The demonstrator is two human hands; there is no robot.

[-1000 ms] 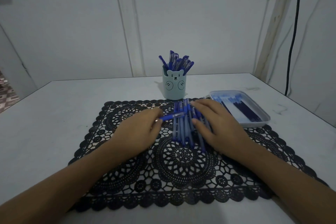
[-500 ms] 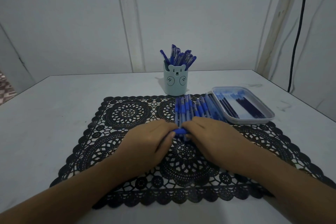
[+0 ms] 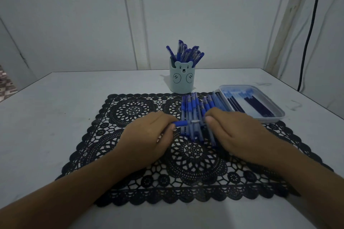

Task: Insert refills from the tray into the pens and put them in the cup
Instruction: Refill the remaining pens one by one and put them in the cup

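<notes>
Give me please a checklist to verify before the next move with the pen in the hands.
1. Pen held at both ends, left hand on the blue end, right hand on the other: ok.
2. Pen already opened for a refill: cannot tell.
3. Refills lying in the tray: ok.
4. Cup upright: ok.
5. Free room among the pens in the cup: cannot tell.

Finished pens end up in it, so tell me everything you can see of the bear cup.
The bear cup is a pale blue-green cylinder, plastic by its look, with a bear's face and ears rising above the front rim and two round paw marks below. It stands upright on the table, just behind the black lace mat. Blue pens stand in it, fanning outward.
</notes>
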